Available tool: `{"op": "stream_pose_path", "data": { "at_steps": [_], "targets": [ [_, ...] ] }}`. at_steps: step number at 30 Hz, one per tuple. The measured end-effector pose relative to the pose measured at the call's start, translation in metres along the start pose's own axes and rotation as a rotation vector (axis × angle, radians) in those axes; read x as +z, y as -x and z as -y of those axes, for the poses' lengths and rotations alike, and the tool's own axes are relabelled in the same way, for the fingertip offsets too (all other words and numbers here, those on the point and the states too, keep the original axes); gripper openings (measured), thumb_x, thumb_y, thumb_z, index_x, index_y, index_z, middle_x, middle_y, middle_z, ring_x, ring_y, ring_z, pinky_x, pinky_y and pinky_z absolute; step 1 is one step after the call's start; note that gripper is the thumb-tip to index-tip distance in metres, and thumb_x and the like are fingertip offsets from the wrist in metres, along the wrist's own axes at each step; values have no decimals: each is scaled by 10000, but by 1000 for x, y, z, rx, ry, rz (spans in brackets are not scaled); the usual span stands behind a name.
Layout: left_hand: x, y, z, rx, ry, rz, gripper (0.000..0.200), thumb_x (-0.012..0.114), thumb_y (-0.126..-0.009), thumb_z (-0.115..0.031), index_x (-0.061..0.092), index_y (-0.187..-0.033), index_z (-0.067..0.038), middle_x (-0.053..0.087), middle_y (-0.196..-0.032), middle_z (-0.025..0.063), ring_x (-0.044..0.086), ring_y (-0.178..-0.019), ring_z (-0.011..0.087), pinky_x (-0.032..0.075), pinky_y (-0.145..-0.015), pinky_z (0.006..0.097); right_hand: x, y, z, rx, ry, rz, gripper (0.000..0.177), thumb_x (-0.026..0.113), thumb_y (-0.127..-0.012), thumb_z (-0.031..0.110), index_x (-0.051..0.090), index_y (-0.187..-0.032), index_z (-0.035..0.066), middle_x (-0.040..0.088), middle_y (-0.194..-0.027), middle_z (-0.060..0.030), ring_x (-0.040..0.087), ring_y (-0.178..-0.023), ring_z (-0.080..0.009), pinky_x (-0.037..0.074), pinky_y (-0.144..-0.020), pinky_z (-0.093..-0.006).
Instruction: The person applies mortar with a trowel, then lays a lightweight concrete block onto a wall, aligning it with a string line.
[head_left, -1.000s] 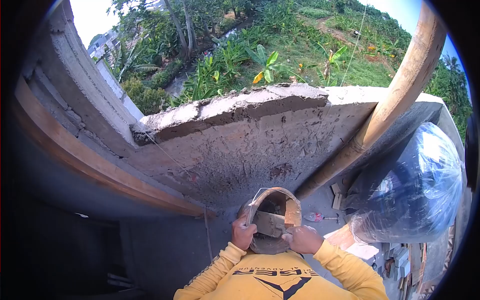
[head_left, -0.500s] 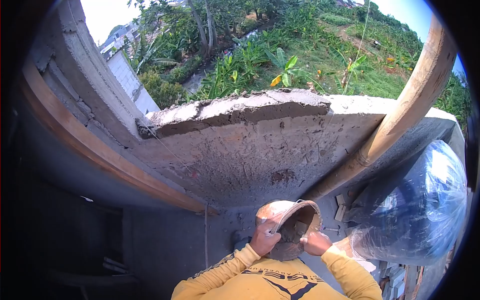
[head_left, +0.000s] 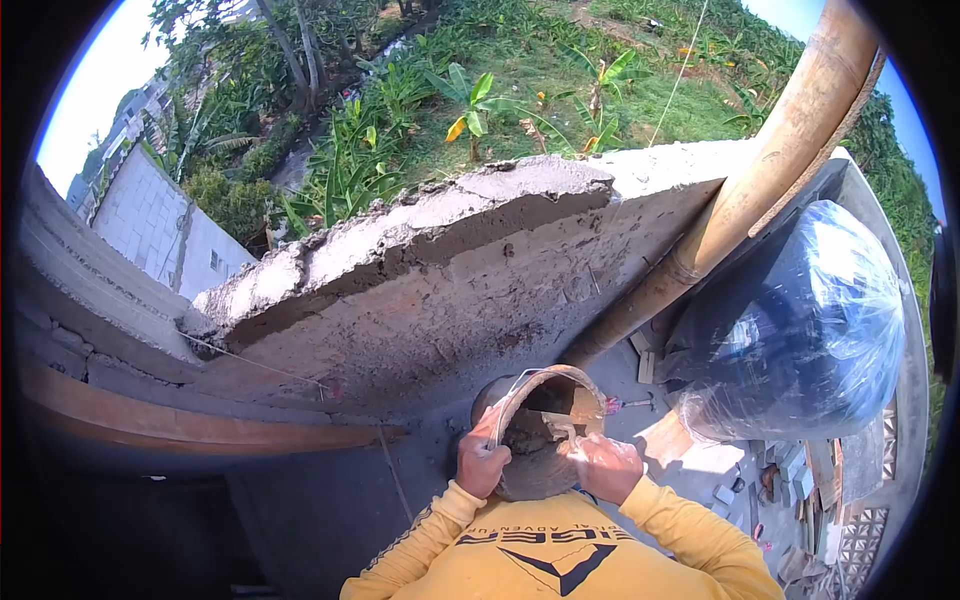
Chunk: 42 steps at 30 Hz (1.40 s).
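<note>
A mortar-caked bucket (head_left: 535, 480) is tilted in front of my chest, its mouth turned up towards me. My left hand (head_left: 482, 462) is closed on the left side of its rim, near the thin wire handle. My right hand (head_left: 606, 467) is at the right side of the mouth, fingers wrapped round the handle of a trowel (head_left: 556, 424). The trowel's blade lies inside the bucket over grey mortar (head_left: 525, 441). Part of the mortar is hidden by the blade and the rim.
A rough wall (head_left: 430, 290) topped with fresh mortar (head_left: 440, 215) stands ahead. A bamboo pole (head_left: 730, 210) leans across it at right. Beside it is a large plastic-wrapped dark object (head_left: 790, 320). A hammer (head_left: 630, 404) and loose blocks (head_left: 795, 465) lie on the floor.
The view has turned to the right, showing more floor there. My right hand has come further over the bucket's mouth, and the trowel now shows in it. My left hand still grips the rim.
</note>
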<state>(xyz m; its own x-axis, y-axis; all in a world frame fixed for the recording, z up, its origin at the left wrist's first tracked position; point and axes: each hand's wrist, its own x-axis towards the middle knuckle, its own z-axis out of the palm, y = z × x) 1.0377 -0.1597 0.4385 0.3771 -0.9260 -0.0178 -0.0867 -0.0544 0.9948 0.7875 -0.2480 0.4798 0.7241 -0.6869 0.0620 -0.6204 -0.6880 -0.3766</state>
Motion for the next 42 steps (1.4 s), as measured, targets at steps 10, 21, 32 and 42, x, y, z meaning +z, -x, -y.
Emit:
{"op": "stream_pose_path", "data": {
  "at_steps": [10,21,32,42],
  "targets": [
    [-39,-43,-23,-5,203,228,684,571,-675,-16,610,-1333,169,614,-1471,247,579,-1364,283,397,-1158,324,-22,-8,42,244,166,58,231,686,-934,271,669,-815,74,673,-782,-154,714,-769,-366,573,-703,-499],
    [-49,-56,-26,-19,228,345,666,556,-677,-17,618,-1310,183,557,-1533,250,530,-1408,286,352,-1189,317,18,-14,66,638,-550,550,442,608,-1023,386,675,-866,-22,714,-804,-187,700,-695,-340,549,-695,-459],
    [-84,-60,60,-472,577,132,699,538,-687,52,628,-1380,66,673,-1287,67,621,-993,167,503,-851,274,-92,-7,117,630,-693,115,366,637,-1036,335,699,-999,-24,696,-837,-141,669,-749,-269,530,-736,-420],
    [-82,-62,18,-545,720,143,426,573,-745,31,696,-1152,3,648,-981,19,595,-822,154,492,-736,295,-195,-160,221,16,-1953,-229,457,498,-1122,409,509,-1258,-27,583,-905,-91,612,-665,-175,536,-597,-337]
  ]
}}
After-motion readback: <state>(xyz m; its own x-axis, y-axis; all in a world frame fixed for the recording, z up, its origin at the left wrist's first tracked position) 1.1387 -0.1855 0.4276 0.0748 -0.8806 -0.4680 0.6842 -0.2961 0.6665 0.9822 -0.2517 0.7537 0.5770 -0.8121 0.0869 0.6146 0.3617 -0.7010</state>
